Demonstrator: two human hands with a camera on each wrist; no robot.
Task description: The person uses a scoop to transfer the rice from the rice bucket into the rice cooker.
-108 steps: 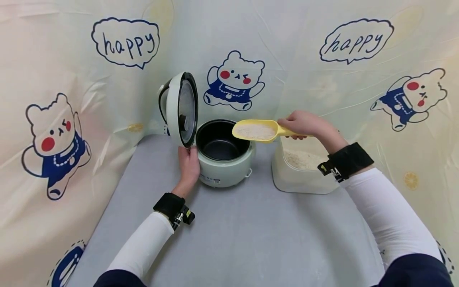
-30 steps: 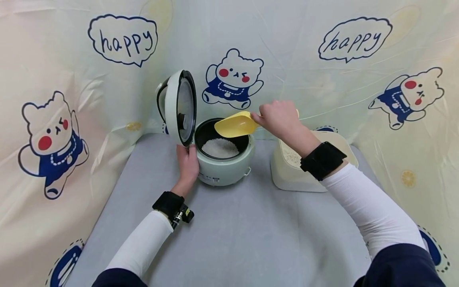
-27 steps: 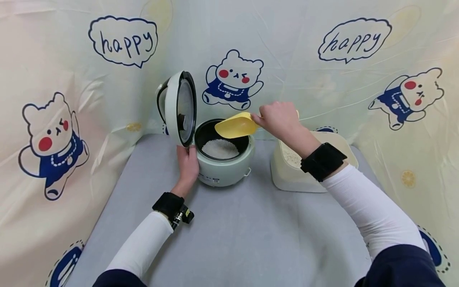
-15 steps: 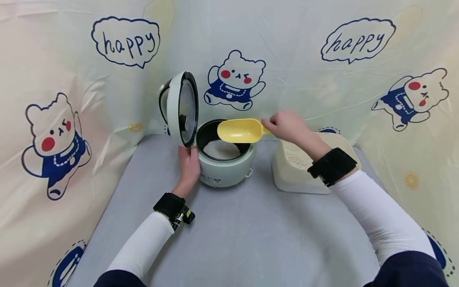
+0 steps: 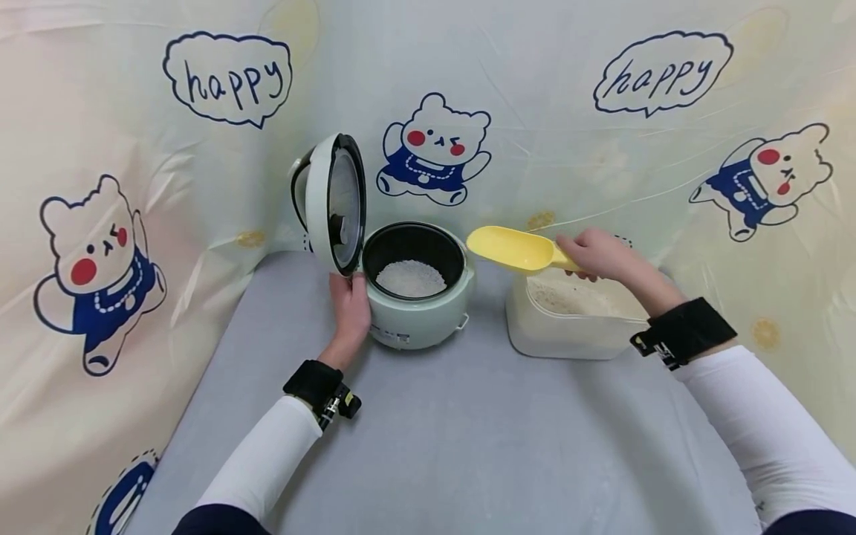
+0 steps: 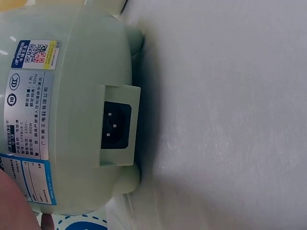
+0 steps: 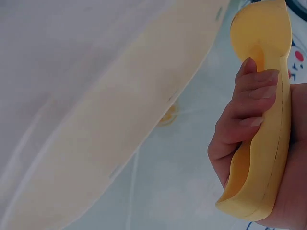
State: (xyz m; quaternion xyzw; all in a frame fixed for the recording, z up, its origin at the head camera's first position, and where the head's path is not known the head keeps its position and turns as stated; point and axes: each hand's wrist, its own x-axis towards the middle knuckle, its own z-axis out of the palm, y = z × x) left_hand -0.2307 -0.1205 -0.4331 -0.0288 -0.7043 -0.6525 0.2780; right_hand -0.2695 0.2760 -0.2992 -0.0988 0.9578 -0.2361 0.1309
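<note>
A pale green rice cooker [image 5: 421, 323] stands with its lid [image 5: 344, 204] raised on the left and white rice [image 5: 411, 279] heaped in its dark inner pot. My left hand [image 5: 351, 305] holds the cooker's side below the lid; its fingertips are partly hidden there. In the left wrist view the cooker's power socket [image 6: 115, 125] shows. My right hand [image 5: 598, 253] grips the handle of a yellow scoop [image 5: 511, 247], whose hollow faces up with no rice visible in it. The scoop hangs between the cooker and a cream rice bin [image 5: 562, 342], with grains [image 5: 568, 297] inside.
A grey cloth-covered table [image 5: 468, 431] carries the cooker and the bin. Behind them hangs a curtain [image 5: 542, 89] printed with bears and "happy" bubbles. The right forearm reaches past the bin's right side.
The scoop went from full to tipped over the pot, and rice now lies in the pot. My right hand has since drawn the upright scoop right, towards the bin. The left hand stays put.
</note>
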